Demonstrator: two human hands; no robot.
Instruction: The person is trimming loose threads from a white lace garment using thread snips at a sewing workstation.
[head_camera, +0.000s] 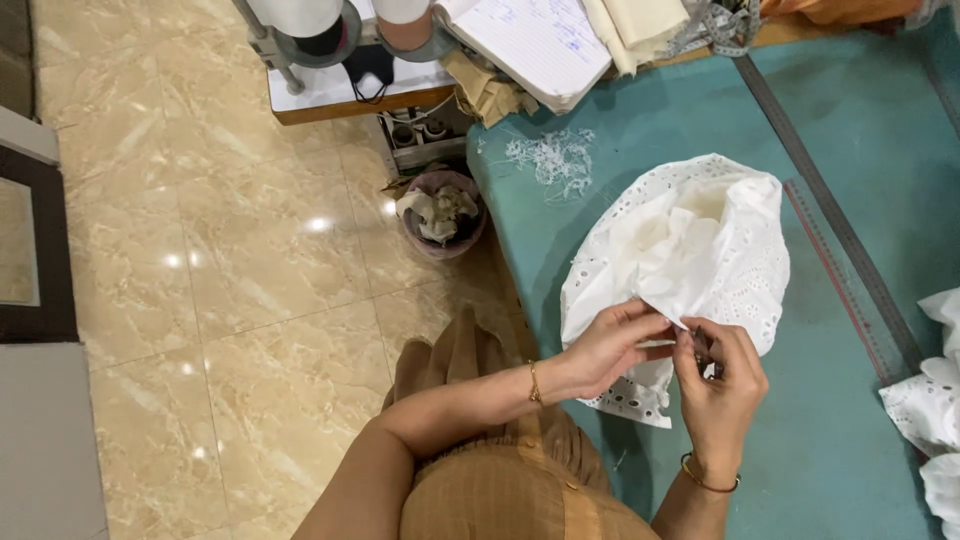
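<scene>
Both my hands are pinching the near edge of the white cloth (690, 240) on the desk (640, 130): left hand (610, 345), right hand (718, 385), fingers closed; next likely needs fine edge handling.

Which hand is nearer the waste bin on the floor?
Left. The left hand pinches the white eyelet fabric on the side toward the waste bin; the right hand holds the same fabric farther from it.

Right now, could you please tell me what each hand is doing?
Left hand: closed, pinching the edge of the white eyelet fabric.
Right hand: closed on the same fabric edge; whether it also holds something small cannot be told.
</scene>
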